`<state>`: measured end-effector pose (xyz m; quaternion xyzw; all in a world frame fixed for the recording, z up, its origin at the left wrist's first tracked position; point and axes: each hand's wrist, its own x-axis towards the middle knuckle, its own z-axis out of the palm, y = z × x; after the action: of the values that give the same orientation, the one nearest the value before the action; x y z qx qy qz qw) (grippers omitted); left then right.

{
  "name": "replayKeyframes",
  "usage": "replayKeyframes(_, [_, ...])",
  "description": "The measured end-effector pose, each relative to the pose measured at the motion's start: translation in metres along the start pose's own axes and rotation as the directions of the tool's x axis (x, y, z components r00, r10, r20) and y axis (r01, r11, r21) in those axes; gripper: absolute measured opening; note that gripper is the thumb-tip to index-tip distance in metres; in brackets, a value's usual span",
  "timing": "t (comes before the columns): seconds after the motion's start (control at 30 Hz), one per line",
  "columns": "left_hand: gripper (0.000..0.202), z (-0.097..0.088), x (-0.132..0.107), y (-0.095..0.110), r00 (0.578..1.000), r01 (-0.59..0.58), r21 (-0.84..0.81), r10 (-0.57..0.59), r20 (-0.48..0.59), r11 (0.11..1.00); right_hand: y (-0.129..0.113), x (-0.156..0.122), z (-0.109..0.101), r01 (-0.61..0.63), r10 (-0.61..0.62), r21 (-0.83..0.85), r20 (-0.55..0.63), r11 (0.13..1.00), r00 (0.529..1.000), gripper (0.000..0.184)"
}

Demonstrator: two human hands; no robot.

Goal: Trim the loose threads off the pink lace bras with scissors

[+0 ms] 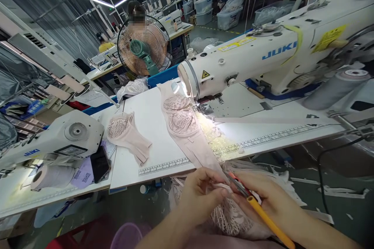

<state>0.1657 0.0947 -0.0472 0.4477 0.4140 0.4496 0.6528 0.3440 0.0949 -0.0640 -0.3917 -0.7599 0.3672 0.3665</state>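
My left hand (201, 194) pinches the edge of a pale pink lace bra (189, 140) at the table's front edge. The bra's lace cups lie on the white table, and its far end runs to the sewing machine's needle area. In my right hand (271, 194) are thread snips (270, 221) with an orange handle, their metal blades close to the fabric at my left fingertips. More lace fabric (226, 216) hangs below both hands, over my lap. The exact spot where blades and fabric meet is hidden by my fingers.
A white sewing machine (248, 58) stands over the table (152, 124), which has a printed ruler. Another lace piece (125, 132) lies to the left, near a second machine (73, 132), a phone (100, 163) and a thread cone (54, 177). Behind stands a fan (143, 46), with a person beyond.
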Motion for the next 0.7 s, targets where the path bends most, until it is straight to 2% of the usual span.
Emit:
replayKeyframes(0.2, [0.027,0.001,0.000,0.005,0.997,-0.032,-0.061,0.036,0.063,0.998,-0.008,0.007,-0.005,0.005,-0.005,0.004,0.043,1.000,0.999,0.033])
replayKeyframes(0.4, [0.028,0.000,-0.001,0.004,0.999,0.006,-0.064,-0.003,0.045,0.998,-0.005,0.003,-0.003,-0.031,0.031,-0.012,0.045,0.999,0.999,0.032])
replayKeyframes(0.57, [0.029,-0.007,-0.002,0.003,0.998,-0.051,-0.002,0.051,-0.028,0.999,-0.001,-0.013,-0.008,-0.041,0.040,-0.030,-0.032,0.999,0.999,0.020])
replayKeyframes(0.7, [0.024,-0.010,-0.004,0.002,0.997,-0.052,0.037,0.054,-0.047,0.998,0.007,-0.036,-0.009,-0.073,0.077,-0.124,0.032,0.990,0.996,0.021])
